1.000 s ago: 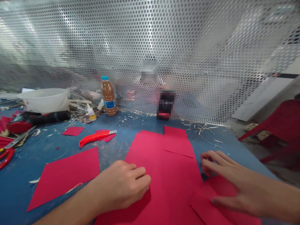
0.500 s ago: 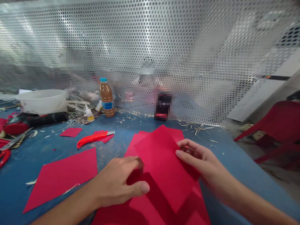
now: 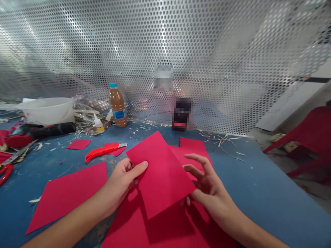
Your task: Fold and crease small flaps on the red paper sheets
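Observation:
A rectangular red sheet of paper or card (image 3: 161,175) is held tilted above the table. My left hand (image 3: 126,177) pinches its left edge, thumb on top and fingers underneath. Beside the sheet's right edge is my right hand (image 3: 209,189), its fingers curved and spread apart. Part of its thumb passes behind the sheet's right corner, and whether it touches there I cannot tell. Below both hands lie larger red sheets (image 3: 126,224), partly covered by the held one and its shadow. A smaller red piece (image 3: 193,146) lies at their far end.
An orange-red utility knife (image 3: 103,151) rests on small red scraps at left, near another red sheet (image 3: 69,193). Farther back stand a bottle (image 3: 117,106), a glue bottle (image 3: 98,124) and a white basin (image 3: 48,112). Scissors (image 3: 6,168) and a black-and-red power tool (image 3: 38,132) lie far left.
The red sheet has moved left and turned, passing from my right hand to my left, which has closed on its edge. My right hand has let go and spread its fingers.

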Motion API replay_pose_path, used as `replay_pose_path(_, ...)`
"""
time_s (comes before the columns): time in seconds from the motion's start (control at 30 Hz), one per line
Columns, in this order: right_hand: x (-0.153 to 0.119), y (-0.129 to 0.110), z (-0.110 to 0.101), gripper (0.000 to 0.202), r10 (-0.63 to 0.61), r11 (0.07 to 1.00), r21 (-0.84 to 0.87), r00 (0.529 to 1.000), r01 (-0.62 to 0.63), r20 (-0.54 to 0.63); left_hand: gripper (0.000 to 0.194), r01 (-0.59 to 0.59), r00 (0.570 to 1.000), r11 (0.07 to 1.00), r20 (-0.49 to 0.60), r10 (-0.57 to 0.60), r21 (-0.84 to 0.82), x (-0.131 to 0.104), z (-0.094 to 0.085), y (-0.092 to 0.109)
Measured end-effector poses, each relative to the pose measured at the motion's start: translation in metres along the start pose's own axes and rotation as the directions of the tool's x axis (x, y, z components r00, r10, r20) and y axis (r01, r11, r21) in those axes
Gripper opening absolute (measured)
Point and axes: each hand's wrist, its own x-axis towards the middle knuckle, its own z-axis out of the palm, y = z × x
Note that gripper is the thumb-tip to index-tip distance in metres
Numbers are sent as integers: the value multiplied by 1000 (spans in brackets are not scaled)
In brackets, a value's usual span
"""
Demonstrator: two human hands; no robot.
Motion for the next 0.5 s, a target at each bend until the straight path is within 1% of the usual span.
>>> replay_pose_path(0.03, 0, -1, 1, 75, 11, 1000, -27, 1000, -11, 6, 58, 0, 1000, 1000, -8, 0, -30, -1, 1, 0)
replay_pose_path(0.07, 0, -2, 3, 80, 25, 999, -48, 1000, -24, 14, 59, -3, 1000, 998, 5, 3, -62, -3, 3, 0)
replay_pose_path(0.13, -1, -5, 7, 92, 47, 996, -85, 997, -41, 64, 53, 5, 997, 996, 82, 3, -92, -6, 8, -2)
replay_pose_path(0.2, -2, -8, 10, 95, 36, 994, -107, 992, -22, 123, 49, 9, 983, 998, 184, 4, -70, -10, 14, -6)
replay_pose_path(0.27, -3, -9, 12, 84, 28, 996, -86, 987, -14, 157, 46, -14, 963, 1000, 271, 13, 2, -15, 21, -11)
replay_pose_path(0.37, -2, -11, 15, 59, 21, 1000, -12, 990, -20, 136, 40, -86, 924, 996, 378, 65, 38, -21, 27, -14)
replay_pose_path(0.43, 0, -11, 15, 45, 37, 999, 19, 993, -39, 110, 45, -88, 889, 996, 451, 79, 0, -24, 25, -12)
replay_pose_path(0.5, 1, -12, 14, 38, 66, 997, 42, 995, -69, 80, 45, -87, 871, 996, 485, 75, 3, -24, 19, -7)
